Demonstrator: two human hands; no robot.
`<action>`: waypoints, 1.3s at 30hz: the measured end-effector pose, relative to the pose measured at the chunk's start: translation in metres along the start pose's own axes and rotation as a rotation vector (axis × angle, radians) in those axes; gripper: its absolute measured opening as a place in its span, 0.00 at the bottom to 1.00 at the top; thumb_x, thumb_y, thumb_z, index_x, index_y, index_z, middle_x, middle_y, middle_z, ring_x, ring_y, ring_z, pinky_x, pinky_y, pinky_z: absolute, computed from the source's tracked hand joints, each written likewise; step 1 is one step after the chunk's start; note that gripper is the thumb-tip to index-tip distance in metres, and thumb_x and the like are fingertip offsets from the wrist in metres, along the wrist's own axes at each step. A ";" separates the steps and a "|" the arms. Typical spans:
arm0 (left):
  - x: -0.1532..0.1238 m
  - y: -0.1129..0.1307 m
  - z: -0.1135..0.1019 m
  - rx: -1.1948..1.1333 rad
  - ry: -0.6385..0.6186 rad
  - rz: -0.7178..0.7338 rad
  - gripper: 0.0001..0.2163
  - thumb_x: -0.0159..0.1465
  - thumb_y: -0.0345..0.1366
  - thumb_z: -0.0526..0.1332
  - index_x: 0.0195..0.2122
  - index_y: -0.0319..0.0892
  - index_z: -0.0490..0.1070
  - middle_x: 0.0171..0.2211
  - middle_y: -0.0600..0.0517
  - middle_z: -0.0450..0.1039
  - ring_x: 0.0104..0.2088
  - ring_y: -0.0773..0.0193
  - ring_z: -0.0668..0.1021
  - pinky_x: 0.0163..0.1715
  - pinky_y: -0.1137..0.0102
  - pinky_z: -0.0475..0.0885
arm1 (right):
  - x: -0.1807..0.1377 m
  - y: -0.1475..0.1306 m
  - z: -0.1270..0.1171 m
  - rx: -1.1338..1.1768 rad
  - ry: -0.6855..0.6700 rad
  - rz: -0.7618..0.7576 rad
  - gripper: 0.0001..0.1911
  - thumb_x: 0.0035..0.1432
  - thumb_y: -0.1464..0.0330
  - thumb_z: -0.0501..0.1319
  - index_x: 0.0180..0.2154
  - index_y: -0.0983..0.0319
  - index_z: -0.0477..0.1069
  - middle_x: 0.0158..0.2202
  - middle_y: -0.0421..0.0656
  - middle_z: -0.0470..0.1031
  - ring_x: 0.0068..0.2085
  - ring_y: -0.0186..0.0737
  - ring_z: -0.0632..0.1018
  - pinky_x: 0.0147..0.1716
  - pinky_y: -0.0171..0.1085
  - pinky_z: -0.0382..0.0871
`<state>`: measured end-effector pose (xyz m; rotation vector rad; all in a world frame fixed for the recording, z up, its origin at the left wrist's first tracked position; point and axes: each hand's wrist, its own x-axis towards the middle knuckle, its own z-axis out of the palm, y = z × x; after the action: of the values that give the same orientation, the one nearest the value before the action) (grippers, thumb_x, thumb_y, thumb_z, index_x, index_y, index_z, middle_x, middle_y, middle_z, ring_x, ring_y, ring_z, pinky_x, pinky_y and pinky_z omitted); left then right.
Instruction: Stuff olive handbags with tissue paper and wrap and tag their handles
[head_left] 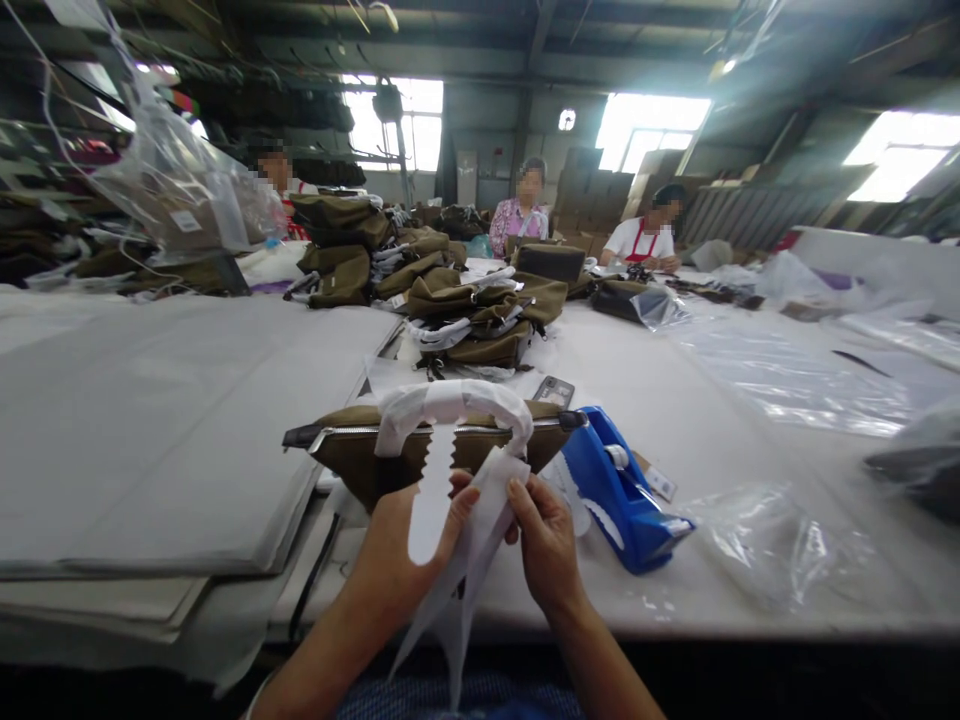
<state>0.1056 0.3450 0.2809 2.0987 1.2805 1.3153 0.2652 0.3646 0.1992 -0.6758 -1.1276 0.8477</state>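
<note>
An olive-brown zippered handbag [352, 470] stands on the table in front of me. Its arched handle [491, 395] is wrapped in white paper. From the handle's middle hangs a white strip with toothed edges [431, 500], passing over my left hand [405, 530]. A thin white sheet of wrapping paper [480, 520] is held between my hands, its loose ends trailing below. My left thumb presses on the sheet's left side, the other fingers partly hidden behind. At its upper right corner, my right hand [547, 540] pinches the sheet between thumb and fingers.
A blue tape dispenser [630, 510] stands right of the bag, with a phone [555, 390] behind it. Similar bags [480, 310] are piled farther back. Large white sheets [165, 430] are stacked at left. Clear plastic bags [780, 545] lie at right. Several people sit across the table.
</note>
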 end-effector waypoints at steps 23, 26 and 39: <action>0.012 -0.004 0.034 -0.171 -0.159 -0.221 0.22 0.58 0.55 0.65 0.43 0.41 0.78 0.36 0.50 0.82 0.38 0.55 0.80 0.38 0.69 0.73 | 0.004 -0.050 -0.160 -1.068 0.499 -0.181 0.21 0.62 0.52 0.59 0.41 0.59 0.81 0.51 0.50 0.78 0.56 0.56 0.75 0.59 0.53 0.65; 0.011 0.001 0.034 -0.198 -0.143 -0.271 0.22 0.57 0.54 0.66 0.43 0.40 0.78 0.36 0.49 0.82 0.38 0.55 0.80 0.39 0.69 0.74 | 0.009 -0.041 -0.184 -0.981 0.378 0.063 0.26 0.59 0.47 0.57 0.35 0.59 0.83 0.55 0.51 0.76 0.59 0.58 0.73 0.62 0.55 0.61; 0.018 -0.003 0.027 -0.179 -0.191 -0.208 0.22 0.55 0.55 0.68 0.40 0.41 0.80 0.37 0.48 0.83 0.39 0.52 0.81 0.39 0.67 0.76 | -0.010 -0.062 -0.172 -0.232 0.544 0.149 0.17 0.50 0.53 0.73 0.31 0.61 0.82 0.60 0.49 0.73 0.60 0.57 0.73 0.60 0.48 0.65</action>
<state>0.1302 0.3658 0.2747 1.8632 1.2148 1.0708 0.4418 0.3165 0.1943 -1.1166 -0.6902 0.6045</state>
